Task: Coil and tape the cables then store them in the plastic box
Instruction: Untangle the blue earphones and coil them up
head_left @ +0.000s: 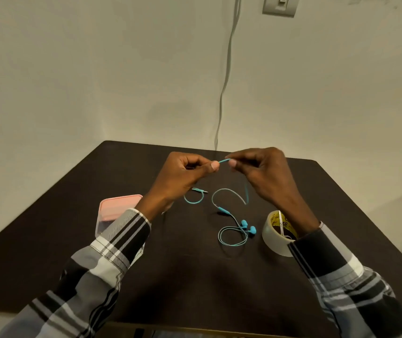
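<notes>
A turquoise earphone cable [228, 212] lies on the dark table [195, 276], its two earbuds [247, 228] near the middle and its plug end [201, 191] looped further left. Above the table, my left hand [185, 174] and my right hand [260, 174] each pinch a short raised stretch of this cable between thumb and fingers, close together. A roll of clear tape [276, 234] stands to the right, partly behind my right wrist. The plastic box [115, 211] with a pink lid sits at the left, partly covered by my left sleeve.
A grey cord [226, 76] hangs down the wall behind the table from near a wall switch plate [280, 6]. The table's far edge meets the wall; its front edge is close to me.
</notes>
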`<state>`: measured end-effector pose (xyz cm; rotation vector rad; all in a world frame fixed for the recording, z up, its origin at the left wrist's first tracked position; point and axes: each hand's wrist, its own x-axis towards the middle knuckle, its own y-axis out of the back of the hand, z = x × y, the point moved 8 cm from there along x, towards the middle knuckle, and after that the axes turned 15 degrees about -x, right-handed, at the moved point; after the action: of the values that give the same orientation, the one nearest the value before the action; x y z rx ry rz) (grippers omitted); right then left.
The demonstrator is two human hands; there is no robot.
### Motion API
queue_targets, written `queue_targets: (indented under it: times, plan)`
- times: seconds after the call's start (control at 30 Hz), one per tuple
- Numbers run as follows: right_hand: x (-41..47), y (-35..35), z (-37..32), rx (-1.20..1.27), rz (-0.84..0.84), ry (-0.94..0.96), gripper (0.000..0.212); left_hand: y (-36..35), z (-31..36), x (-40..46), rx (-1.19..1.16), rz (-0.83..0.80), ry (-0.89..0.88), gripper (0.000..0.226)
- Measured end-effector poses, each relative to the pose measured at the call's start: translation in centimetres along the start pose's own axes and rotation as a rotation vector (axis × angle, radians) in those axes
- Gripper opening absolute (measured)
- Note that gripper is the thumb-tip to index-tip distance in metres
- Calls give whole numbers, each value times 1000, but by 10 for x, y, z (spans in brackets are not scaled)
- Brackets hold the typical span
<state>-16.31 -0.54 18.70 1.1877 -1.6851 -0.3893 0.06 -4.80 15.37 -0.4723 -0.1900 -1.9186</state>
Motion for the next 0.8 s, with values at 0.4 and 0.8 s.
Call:
queue_targets:
  times: [0.4,0.8]
  plan:
    - [21,65,75,28,311,-230,18,22,-10,-3,-13,25,44,17]
    - [1,-9,-8,-45,-127,85,36,0,6,5,17,-6,-1,16]
